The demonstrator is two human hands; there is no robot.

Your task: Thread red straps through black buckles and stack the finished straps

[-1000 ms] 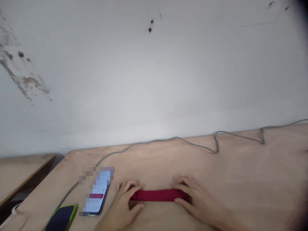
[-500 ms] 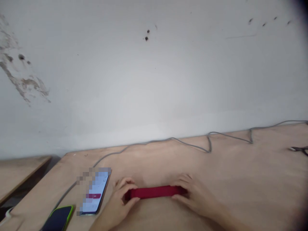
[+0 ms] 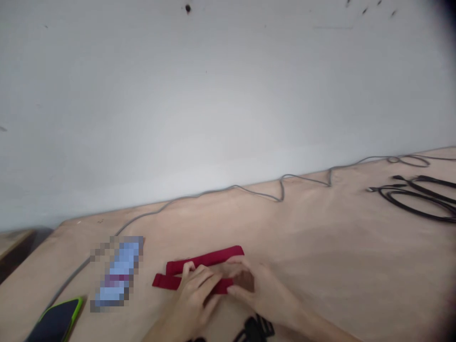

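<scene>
A red fabric strap (image 3: 204,261) lies on the table in two roughly parallel runs, the far one tilted up to the right. My left hand (image 3: 197,292) rests across the near run with its fingers bent over it, covering its middle. At the right end of that run, my right hand (image 3: 260,287) curves thumb and fingers round the strap. Below the hands, at the bottom edge of the picture, sits a black buckle-like piece (image 3: 254,328), partly cut off.
To the left lie a phone with a lit, blurred-out screen (image 3: 121,268) and a dark phone in a green case (image 3: 59,319). A grey cable (image 3: 199,195) runs along the wall (image 3: 213,118). Coiled black cables (image 3: 413,204) lie at the right on the wooden table (image 3: 320,247).
The strap went from one straight bar between both hands to two separated runs. My left hand moved right, close to my right hand. The view shifted right and down; the black piece came into sight.
</scene>
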